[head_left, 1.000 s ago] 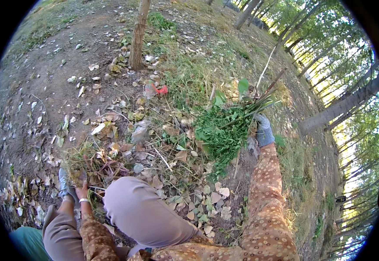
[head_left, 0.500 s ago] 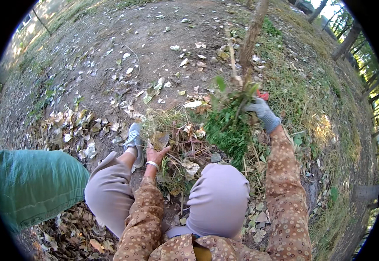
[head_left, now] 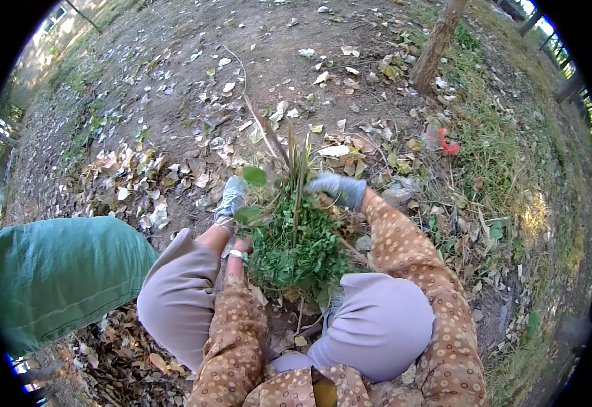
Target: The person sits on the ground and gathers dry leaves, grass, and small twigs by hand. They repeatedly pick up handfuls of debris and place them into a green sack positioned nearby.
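From the head camera we look down on a person squatting on bare, leaf-strewn ground. The right hand [head_left: 337,188], in a grey glove, is closed around the top of a thick bunch of green plants [head_left: 296,244], which hangs down between the knees with a few long stalks sticking up past the fist. The left hand [head_left: 242,245] sits low at the near side of the same bunch, a bracelet at its wrist; leaves cover most of it, so we cannot tell whether its fingers grip the greens or only touch them.

A grey shoe [head_left: 230,199] shows just beyond the left hand. To the left lies a full green sack [head_left: 58,278], touching the left knee. Dry leaves [head_left: 133,186] are heaped beyond the sack. A thin tree trunk [head_left: 437,44] rises at the top right, with a red scrap [head_left: 449,146] on the ground near the grass [head_left: 506,156] below it.

As we judge it, the gathering is well along: a good bunch is already in hand and the sack looks stuffed. The bunch is not yet in the sack, and green growth remains on the grassy side.
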A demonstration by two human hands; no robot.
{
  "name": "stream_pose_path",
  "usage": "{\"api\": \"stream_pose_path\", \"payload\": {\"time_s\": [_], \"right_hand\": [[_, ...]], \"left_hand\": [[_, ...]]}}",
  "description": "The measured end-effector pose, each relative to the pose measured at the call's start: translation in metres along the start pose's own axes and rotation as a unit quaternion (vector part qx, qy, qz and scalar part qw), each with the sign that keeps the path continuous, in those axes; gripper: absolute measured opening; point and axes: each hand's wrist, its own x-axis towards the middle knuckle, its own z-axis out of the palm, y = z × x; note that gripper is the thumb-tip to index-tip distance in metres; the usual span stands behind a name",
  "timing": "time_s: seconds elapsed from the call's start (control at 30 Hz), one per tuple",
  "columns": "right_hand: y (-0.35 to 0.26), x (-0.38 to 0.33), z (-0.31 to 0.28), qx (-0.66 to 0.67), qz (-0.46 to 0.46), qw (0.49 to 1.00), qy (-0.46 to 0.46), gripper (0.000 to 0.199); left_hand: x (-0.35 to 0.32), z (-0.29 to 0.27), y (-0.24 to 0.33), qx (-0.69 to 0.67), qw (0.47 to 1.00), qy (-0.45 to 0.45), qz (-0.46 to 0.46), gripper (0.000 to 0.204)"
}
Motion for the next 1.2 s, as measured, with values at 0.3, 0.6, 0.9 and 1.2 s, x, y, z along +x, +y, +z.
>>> {"api": "stream_pose_path", "payload": {"time_s": [0.3,0.6,0.9,1.2], "right_hand": [[0.067,-0.012,0.072,-0.207,0.036,0.944,0.256,0.073],[0.081,-0.015,0.093,0.235,-0.036,0.905,0.353,0.051],[-0.020,-0.077,0.136,-0.208,0.219,0.908,0.290,0.111],[0.004,-0.093,0.146,-0.206,0.147,0.925,0.283,0.081]], "left_hand": [[-0.004,-0.018,-0.020,-0.073,0.996,0.008,-0.043,0.046],[-0.026,-0.011,-0.065,-0.139,0.983,0.118,0.019,0.027],[-0.091,0.026,0.069,-0.211,0.972,0.080,-0.064,0.032],[-0.138,-0.019,0.109,-0.101,0.948,0.243,-0.179,0.057]]}}
